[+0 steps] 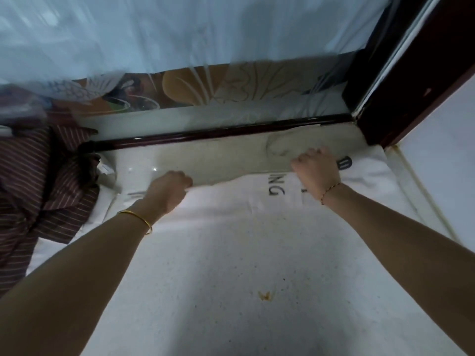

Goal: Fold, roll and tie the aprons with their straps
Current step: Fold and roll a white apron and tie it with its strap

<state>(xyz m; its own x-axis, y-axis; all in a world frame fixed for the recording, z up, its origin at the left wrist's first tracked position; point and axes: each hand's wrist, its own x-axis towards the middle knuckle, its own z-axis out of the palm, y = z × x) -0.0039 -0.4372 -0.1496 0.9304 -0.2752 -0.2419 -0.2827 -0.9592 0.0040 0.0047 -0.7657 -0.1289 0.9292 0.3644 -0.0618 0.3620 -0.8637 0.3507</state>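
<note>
- A pale glossy counter (180,160), edged on its far side by a dark wooden rail (205,134), carries a white cloth apron with grey printed letters (231,253), spread from near to far.
- The left hand (169,187) and right hand (314,167), well apart, each grip its far edge with curled fingers.
- Uneven pulling would likely skew the fold.
- The maroon striped cloth heap (38,181) lying against its left edge could snag.

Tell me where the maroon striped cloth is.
In the head view, the maroon striped cloth lies heaped at the far left, beside the white apron and left of the left hand.
</note>
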